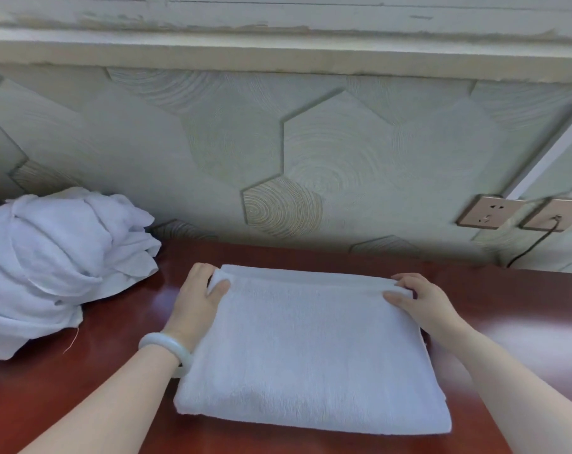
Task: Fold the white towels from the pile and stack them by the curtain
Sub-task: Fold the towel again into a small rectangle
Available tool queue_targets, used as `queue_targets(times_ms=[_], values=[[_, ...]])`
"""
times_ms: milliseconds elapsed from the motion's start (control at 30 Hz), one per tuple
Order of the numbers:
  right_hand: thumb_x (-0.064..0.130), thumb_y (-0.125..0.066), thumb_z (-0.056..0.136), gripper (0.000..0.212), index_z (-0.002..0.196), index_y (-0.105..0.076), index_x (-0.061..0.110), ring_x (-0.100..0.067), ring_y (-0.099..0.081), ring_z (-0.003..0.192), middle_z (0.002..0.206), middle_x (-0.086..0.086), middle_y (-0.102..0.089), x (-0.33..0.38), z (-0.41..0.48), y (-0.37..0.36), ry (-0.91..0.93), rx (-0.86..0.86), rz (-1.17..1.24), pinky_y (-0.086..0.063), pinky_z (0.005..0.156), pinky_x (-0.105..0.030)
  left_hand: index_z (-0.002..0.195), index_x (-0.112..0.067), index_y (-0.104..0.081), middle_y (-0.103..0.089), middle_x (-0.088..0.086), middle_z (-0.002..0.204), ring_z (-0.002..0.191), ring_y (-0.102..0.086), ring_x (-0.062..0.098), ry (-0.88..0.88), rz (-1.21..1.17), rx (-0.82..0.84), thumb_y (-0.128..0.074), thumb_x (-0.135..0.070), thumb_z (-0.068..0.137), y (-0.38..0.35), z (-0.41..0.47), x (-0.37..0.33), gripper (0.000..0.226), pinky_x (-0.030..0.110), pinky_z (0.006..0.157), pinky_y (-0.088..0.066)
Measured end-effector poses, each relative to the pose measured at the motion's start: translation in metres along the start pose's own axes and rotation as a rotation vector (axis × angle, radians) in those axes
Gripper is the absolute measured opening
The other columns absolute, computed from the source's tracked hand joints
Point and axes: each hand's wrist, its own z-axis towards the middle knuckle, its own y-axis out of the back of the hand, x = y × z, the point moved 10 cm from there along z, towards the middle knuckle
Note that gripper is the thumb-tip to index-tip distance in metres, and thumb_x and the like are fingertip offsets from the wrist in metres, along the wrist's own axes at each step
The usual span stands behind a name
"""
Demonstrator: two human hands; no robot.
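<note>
A white towel (310, 352) lies folded into a thick rectangle on the red-brown table (120, 322), right in front of me. My left hand (196, 299) pinches its far left corner, thumb on top and fingers curled round the edge. At the far right corner my right hand (418, 299) grips the towel the same way. A rumpled pile of white towels (55, 263) sits on the table at the left, against the wall. No curtain is in view.
A patterned green wall (278, 142) runs along the table's far edge, under a window sill. Two wall sockets (520, 214) sit at the right, with a black cable (533, 244) hanging from one down to the table. A pale bangle (166, 350) circles my left wrist.
</note>
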Motion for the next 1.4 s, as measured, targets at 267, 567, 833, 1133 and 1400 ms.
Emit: queue_targets(times_ms=[267, 567, 833, 1133, 1400], values=[[0.027, -0.079, 0.077, 0.046, 0.114, -0.058, 0.011, -0.023, -0.052, 0.103, 0.116, -0.006, -0.05, -0.009, -0.013, 0.008, -0.154, -0.213, 0.051, -0.042, 0.091, -0.035, 0.096, -0.01, -0.055, -0.061, 0.003, 0.092, 0.073, -0.052, 0.012, 0.309, -0.063, 0.005, -0.062, -0.038, 0.092, -0.005, -0.014, 0.029, 0.03, 0.024, 0.057, -0.032], [0.033, -0.07, 0.086, 0.037, 0.109, -0.055, 0.008, -0.026, -0.055, 0.088, 0.101, -0.007, -0.06, -0.024, -0.057, 0.001, -0.322, -0.114, 0.021, -0.037, 0.071, -0.034, 0.079, -0.007, -0.043, -0.052, 0.004, 0.074, 0.063, -0.044, 0.017, 0.376, -0.013, 0.042, -0.064, -0.033, 0.092, -0.005, -0.064, 0.026, 0.035, 0.027, 0.053, -0.03], [0.016, -0.059, 0.089, 0.011, 0.097, -0.067, 0.016, -0.026, -0.062, 0.086, 0.089, -0.003, -0.068, -0.037, -0.074, 0.015, -0.334, -0.1, 0.17, -0.05, 0.078, -0.039, 0.087, -0.012, -0.063, -0.059, 0.007, 0.091, 0.087, -0.054, 0.028, 0.434, 0.101, -0.011, -0.053, -0.038, 0.096, 0.012, -0.101, 0.038, 0.029, 0.034, 0.068, -0.036], [0.022, -0.072, 0.085, 0.027, 0.096, -0.06, 0.001, -0.023, -0.06, 0.067, 0.079, -0.011, -0.066, -0.059, -0.081, 0.001, -0.565, 0.175, 0.3, -0.058, 0.066, -0.035, 0.104, -0.009, -0.069, -0.074, 0.012, 0.098, 0.088, -0.067, 0.026, 0.586, -0.452, 0.303, -0.063, -0.022, 0.094, -0.006, -0.106, 0.048, 0.017, 0.033, 0.075, -0.051], [0.02, -0.071, 0.083, 0.033, 0.112, -0.054, 0.019, -0.01, -0.059, 0.087, 0.103, 0.004, -0.06, -0.025, -0.083, 0.01, -0.405, 0.085, 0.126, -0.044, 0.069, -0.028, 0.103, -0.003, -0.067, -0.073, 0.019, 0.09, 0.079, -0.066, 0.025, 0.578, -0.385, 0.453, -0.065, -0.015, 0.092, -0.017, -0.089, 0.05, 0.016, 0.035, 0.074, -0.051]])
